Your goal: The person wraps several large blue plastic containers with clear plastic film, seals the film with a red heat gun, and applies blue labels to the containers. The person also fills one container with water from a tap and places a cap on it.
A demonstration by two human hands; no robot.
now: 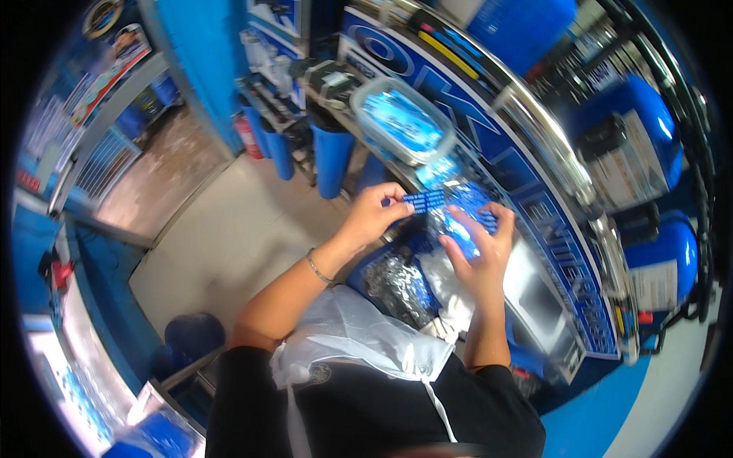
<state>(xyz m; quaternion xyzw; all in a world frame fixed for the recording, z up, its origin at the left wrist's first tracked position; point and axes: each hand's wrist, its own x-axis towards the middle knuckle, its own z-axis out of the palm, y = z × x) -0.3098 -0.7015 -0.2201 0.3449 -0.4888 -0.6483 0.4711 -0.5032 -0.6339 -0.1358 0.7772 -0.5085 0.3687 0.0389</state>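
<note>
Floor: from my distant seat I see a pale tiled floor (221, 210), at the left of the person.
Sign: a long blue board (475, 137) with big letters stands leaning along the right side.
Shirt: the person wears a black shirt (343, 416), and a sheer white cloth (359, 328) lies over its front.
Tub: a clear plastic tub (379, 143) is beyond the hands, beside the board, and blue pieces (397, 113) are inside.
Lap bag: a shiny clear bag (398, 286) is below the hands, near the cloth.
Right hand: this hand (485, 256) is over a small clear bag (460, 197) with blue content; thumb and fingers are bent and partly open, touching it. How firm is the grip, I cannot tell.
Left hand: this hand (376, 217) has thumb and forefinger closed on the left end of a blue strip.
Strip: the blue strip (427, 201), with pale print, lies between both hands, its right end reaching the small bag.
Bracelet: a thin bracelet (318, 267) is around the left wrist.
</note>
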